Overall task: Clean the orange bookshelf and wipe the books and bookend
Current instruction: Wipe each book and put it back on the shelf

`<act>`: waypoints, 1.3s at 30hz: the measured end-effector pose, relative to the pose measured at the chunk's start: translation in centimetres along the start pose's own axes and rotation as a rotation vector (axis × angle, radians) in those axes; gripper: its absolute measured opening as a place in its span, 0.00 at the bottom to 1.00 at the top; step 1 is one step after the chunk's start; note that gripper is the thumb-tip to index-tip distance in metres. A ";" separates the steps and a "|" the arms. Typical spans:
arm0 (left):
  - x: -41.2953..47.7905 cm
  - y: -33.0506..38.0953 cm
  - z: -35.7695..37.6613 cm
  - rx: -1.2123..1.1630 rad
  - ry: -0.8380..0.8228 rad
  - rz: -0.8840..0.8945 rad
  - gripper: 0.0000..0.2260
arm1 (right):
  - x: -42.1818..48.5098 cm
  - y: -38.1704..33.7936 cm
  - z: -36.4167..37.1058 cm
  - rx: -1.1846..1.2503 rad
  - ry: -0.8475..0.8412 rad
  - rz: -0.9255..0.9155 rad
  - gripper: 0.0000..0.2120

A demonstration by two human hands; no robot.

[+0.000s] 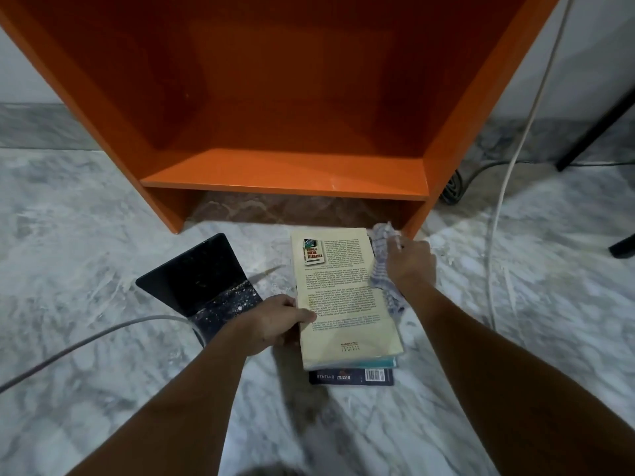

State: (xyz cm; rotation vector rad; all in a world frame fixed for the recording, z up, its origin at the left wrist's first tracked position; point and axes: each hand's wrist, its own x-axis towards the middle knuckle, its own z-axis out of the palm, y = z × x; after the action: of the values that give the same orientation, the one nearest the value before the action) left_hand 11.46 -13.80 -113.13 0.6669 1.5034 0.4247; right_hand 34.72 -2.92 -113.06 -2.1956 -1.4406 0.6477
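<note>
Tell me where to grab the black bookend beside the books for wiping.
Pinch the bookend by its larger plate's far-left edge, coming from the left. That thin edge is free, while the dusty short plate is crowded by the left hand and the book stack.

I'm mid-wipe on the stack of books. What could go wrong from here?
1. The cream paperback book lies askew over the dark blue book at the bottom; the right hand pushing the checked cloth may slide it, since the left hand grips only its edge.
2. The dusty black metal bookend sits beside the left hand; a brush could smear dust onto the cover.
3. The grey cable passes by the left forearm and might snag.
</note>
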 end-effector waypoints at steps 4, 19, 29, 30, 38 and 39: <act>0.1 0.3 0.7 -0.058 0.044 0.052 0.15 | -2.6 1.5 -0.1 0.189 -0.098 -0.108 0.19; -3.7 2.2 -0.3 -0.350 -0.140 0.218 0.21 | -4.7 0.8 -3.6 0.747 -0.442 0.101 0.15; -4.9 7.5 1.0 0.083 0.194 0.246 0.22 | -6.8 -3.7 -6.9 0.935 -0.498 -0.011 0.13; -5.4 8.6 1.6 0.089 0.233 0.230 0.33 | -7.1 -4.2 -6.9 0.873 -0.443 -0.082 0.13; -8.5 14.7 2.6 0.097 0.497 0.358 0.43 | -11.6 -8.1 -6.6 0.727 -0.166 -0.473 0.06; -9.0 15.1 2.4 0.099 0.495 0.366 0.42 | -12.1 -8.6 -6.8 0.726 -0.139 -0.478 0.04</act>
State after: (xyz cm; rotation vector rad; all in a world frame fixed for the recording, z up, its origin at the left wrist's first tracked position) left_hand 15.59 -8.43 -96.70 0.9698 1.8792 0.8453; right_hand 28.33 -11.62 -100.82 -1.2237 -1.4215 0.9633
